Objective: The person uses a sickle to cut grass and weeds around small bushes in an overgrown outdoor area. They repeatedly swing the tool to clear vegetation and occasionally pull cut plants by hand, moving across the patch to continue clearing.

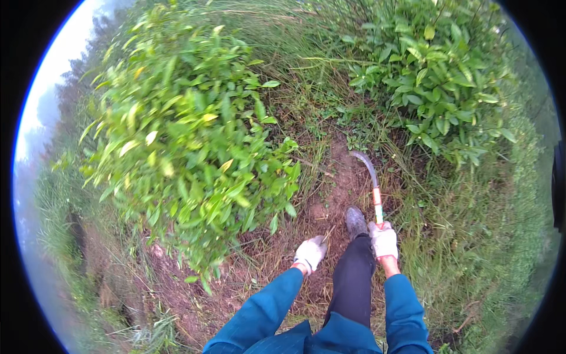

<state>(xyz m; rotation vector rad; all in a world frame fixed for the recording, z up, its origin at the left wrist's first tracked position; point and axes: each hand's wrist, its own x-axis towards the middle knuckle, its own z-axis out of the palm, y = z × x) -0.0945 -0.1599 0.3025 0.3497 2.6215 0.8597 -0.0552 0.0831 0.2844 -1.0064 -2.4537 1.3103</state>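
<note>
My right hand (384, 241), in a whitish work glove, grips the handle of a sickle (377, 201). The handle is wrapped in red-orange and pale bands. Its curved metal blade (368, 166) points away from me and hooks left, the tip close to bare soil and low weeds. My left hand (311, 253), gloved the same way, hangs low over cut dry grass, left of my leg. A few dry stalks (328, 234) show at its fingertips; whether the fingers hold them cannot be made out.
A dense leafy shrub (190, 146) fills the left side, and another shrub (442, 84) stands at the upper right. My shoe (355, 221) rests on a strip of bare soil (342, 181). Tall grass (460, 239) grows on the right. A slope edge (82, 248) runs along the far left.
</note>
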